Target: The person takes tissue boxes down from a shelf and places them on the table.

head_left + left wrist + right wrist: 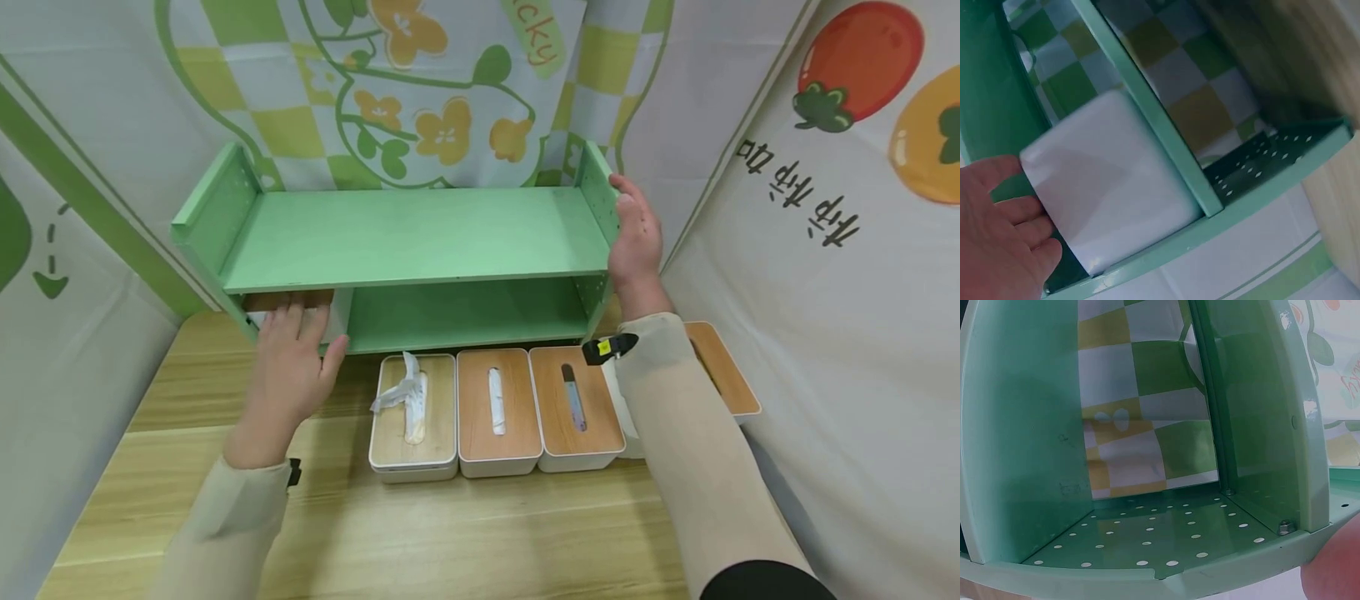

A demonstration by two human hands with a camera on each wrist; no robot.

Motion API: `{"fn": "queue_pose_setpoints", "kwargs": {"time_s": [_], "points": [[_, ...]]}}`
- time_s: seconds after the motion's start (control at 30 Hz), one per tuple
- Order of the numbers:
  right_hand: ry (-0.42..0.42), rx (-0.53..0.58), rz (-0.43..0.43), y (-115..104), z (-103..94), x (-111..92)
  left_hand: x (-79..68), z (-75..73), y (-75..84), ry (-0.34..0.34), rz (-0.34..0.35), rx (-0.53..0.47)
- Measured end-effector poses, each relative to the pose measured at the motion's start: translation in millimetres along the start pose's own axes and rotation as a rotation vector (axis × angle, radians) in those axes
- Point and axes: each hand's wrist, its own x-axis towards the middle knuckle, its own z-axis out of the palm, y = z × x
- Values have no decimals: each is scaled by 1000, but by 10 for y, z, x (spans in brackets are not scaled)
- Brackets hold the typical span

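Observation:
A white tissue box (1110,181) with a wood-look top (315,298) sits in the left end of the lower tier of a green two-tier shelf (420,229). My left hand (296,362) reaches to it with extended fingers, fingertips at the box's front and the thumb apart. In the left wrist view, the left fingertips (1038,234) lie along the near edge of the box, which stands close to the side panel. My right hand (636,246) rests against the outer side of the shelf's right panel (597,187), fingers at its edge. Only a small part of that hand shows in the right wrist view.
Three more tissue boxes stand in a row before the shelf: one with a tissue pulled up (412,454), a middle one (517,446) and a right one (596,437). Another wood-topped box (723,367) is beyond my right forearm. Printed cloth walls (810,333) border the wooden table (420,542).

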Motion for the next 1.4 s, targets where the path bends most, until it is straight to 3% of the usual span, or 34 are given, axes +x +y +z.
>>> {"fn": "queue_pose_setpoints", "kwargs": {"time_s": [0.33, 0.73, 0.93, 1.2, 1.4], "points": [[2, 10, -5, 13, 7, 12, 378, -76, -175, -288, -169, 116], [-2, 5, 0, 6, -1, 11, 509, -59, -188, -359, -238, 76], [-3, -8, 0, 20, -10, 9, 480, -59, -82, -339, -202, 112], [-3, 13, -28, 10, 5, 5, 436, -164, 88, -462, -236, 135], [-2, 9, -19, 19, 4, 5, 483, -173, 49, -432, -222, 124]]}}
